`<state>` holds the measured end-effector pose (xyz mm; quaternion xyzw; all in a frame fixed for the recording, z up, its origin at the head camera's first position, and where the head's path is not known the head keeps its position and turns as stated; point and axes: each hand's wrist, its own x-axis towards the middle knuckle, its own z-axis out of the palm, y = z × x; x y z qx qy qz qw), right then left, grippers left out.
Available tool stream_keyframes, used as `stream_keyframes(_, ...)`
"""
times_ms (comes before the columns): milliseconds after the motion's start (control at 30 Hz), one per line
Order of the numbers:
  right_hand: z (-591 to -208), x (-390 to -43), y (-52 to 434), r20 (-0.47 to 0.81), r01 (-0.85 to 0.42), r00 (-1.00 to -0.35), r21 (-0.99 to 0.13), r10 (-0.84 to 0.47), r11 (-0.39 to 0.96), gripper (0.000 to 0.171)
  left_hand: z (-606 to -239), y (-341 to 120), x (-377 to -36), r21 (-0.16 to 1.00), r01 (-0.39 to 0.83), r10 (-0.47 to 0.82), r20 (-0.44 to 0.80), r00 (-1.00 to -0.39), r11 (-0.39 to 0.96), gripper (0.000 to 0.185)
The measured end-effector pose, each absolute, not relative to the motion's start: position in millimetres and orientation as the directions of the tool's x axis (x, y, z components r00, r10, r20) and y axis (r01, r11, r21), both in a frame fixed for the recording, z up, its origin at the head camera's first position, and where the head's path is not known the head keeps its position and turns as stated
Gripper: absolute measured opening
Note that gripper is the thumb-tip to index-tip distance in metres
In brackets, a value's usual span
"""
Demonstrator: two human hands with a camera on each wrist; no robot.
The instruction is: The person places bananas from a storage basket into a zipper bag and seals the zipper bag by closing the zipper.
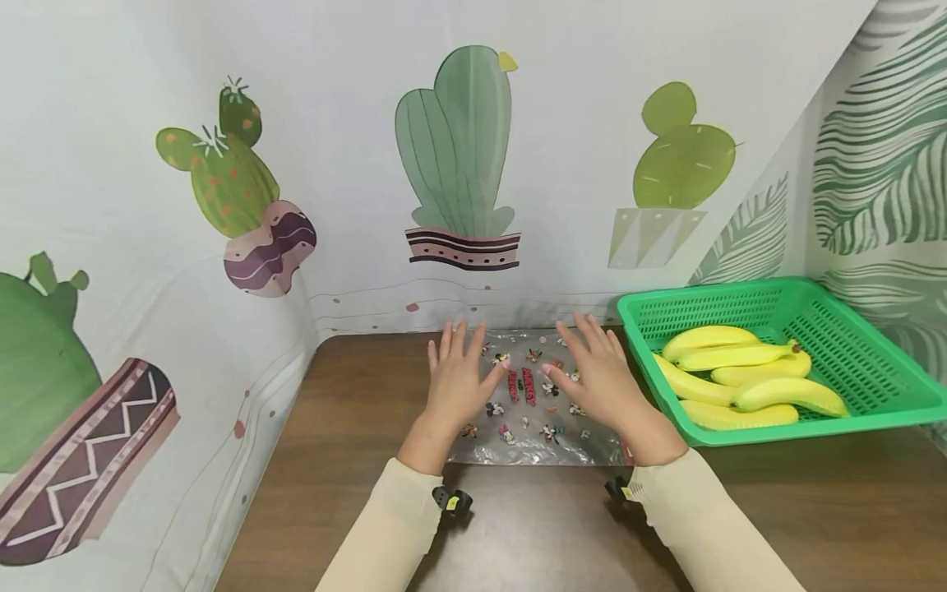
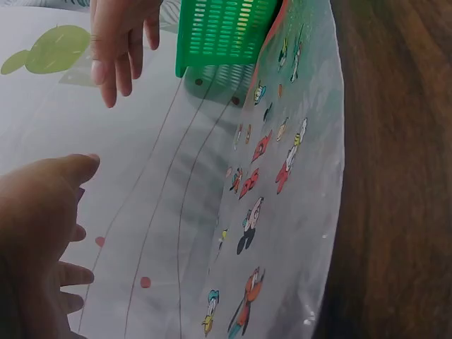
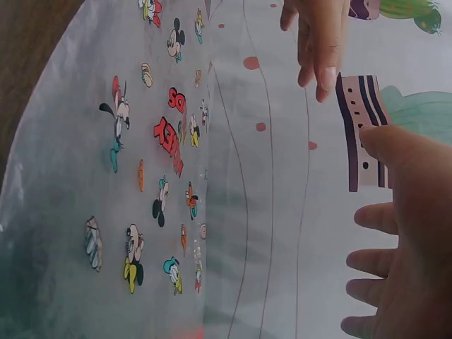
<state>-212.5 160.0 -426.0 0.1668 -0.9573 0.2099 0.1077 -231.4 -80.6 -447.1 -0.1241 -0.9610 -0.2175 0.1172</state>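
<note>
A clear plastic bag printed with cartoon characters and red lettering lies flat on the brown table. Over its left part hovers my left hand, fingers spread and holding nothing. My right hand is above the bag's right part, its fingers likewise spread and free. Both wrist views show a gap between the hands and the printed bag. To the right stands a green basket with several yellow bananas in it.
The wooden table meets a white wall cloth printed with cacti at its back and left side. A cloth with leaf prints hangs behind the basket. Small wrist cameras sit on both sleeves.
</note>
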Motion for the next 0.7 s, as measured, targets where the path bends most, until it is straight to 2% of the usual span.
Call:
stream_keyframes(400,-434.3,-208.1,163.0,0.236,-0.353,-0.931,-0.392,-0.278,0.85,0.071,-457.8,-79.2,-227.5,0.402,0.308,0.203,0.282,-0.938,0.862,0.071)
stream_keyframes(700,-444.0,-205.1,168.3,0.173,-0.315,-0.948,-0.415,-0.266,0.854,0.068,-463.1,-74.0,-223.5,0.46,0.305,0.216,0.236,-0.947,0.834,0.066)
